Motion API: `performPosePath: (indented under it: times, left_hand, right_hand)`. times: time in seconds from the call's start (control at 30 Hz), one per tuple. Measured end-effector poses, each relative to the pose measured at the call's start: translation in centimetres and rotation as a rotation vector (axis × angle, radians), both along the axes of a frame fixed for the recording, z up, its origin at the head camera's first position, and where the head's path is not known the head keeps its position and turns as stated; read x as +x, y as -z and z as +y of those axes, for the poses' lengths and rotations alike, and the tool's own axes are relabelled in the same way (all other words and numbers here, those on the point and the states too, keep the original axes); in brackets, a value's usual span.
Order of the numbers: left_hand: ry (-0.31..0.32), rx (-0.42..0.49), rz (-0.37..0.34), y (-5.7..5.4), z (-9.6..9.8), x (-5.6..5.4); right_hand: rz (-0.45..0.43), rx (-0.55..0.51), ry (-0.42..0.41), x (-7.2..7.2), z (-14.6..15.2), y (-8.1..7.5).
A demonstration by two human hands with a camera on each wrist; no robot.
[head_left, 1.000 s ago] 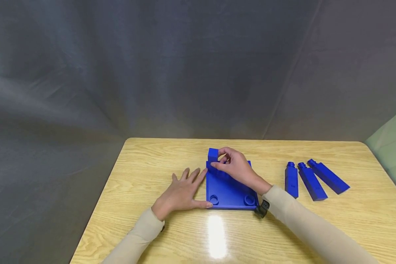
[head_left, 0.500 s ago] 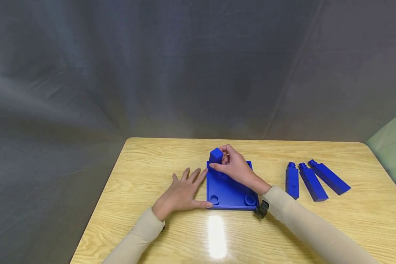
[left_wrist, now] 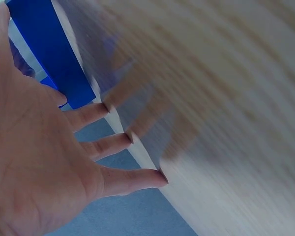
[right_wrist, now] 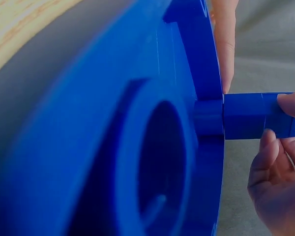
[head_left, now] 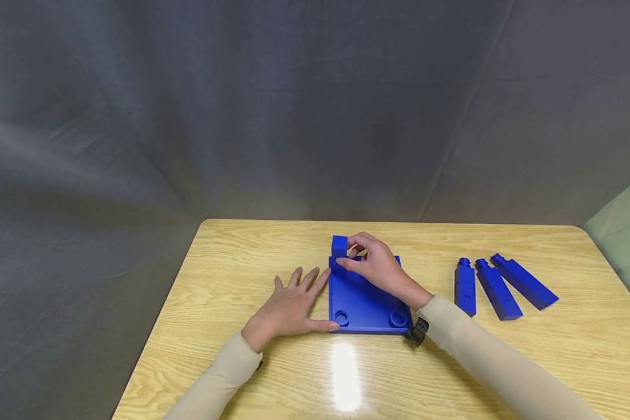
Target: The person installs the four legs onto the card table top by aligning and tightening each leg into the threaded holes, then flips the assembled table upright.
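A square blue panel (head_left: 366, 302) with raised rims and round corner sockets lies on the table. At its far left corner a square blue table leg (head_left: 339, 247) stands upright. My right hand (head_left: 377, 267) pinches this leg between thumb and fingers; in the right wrist view the leg (right_wrist: 245, 117) meets the corner socket, its threaded end hidden. My left hand (head_left: 289, 308) lies with spread, straight fingers along the panel's left edge, index finger and thumb touching it. The left wrist view has the fingertips of the left hand (left_wrist: 44, 157) resting on the tabletop.
To the right, a blue leg (head_left: 464, 289), a second leg (head_left: 497, 290) and a third leg (head_left: 525, 283) lie with their threaded necks pointing away. The wooden table (head_left: 241, 256) ends at the back before a dark grey curtain (head_left: 315, 116).
The upright leg has turned about its own axis: square-on, then corner forward, now square-on again. The right fingers shifted their grip slightly. The left hand and the panel stay in place.
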State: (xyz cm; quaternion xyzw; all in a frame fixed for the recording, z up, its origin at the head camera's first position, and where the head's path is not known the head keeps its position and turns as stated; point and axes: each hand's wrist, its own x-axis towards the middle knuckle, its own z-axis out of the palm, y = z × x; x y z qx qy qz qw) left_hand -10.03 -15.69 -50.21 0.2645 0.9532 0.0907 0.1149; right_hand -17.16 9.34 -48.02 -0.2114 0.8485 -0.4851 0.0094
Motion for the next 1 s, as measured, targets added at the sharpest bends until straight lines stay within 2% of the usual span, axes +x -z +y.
performPosePath:
  times: [0.43, 0.7, 1.0]
  left_hand:
    - [-0.002, 0.009, -0.003, -0.06, -0.06, -0.02]
    - [-0.004, 0.036, -0.017, 0.05, -0.07, 0.05]
    - [-0.004, 0.014, -0.013, 0.0, 0.0, 0.0]
  right_hand:
    - [-0.077, -0.025, 0.001, 0.16, -0.13, 0.04]
    - [-0.064, -0.031, -0.004, -0.19, -0.13, 0.53]
    - [-0.052, -0.063, -0.038, -0.17, -0.38, 0.56]
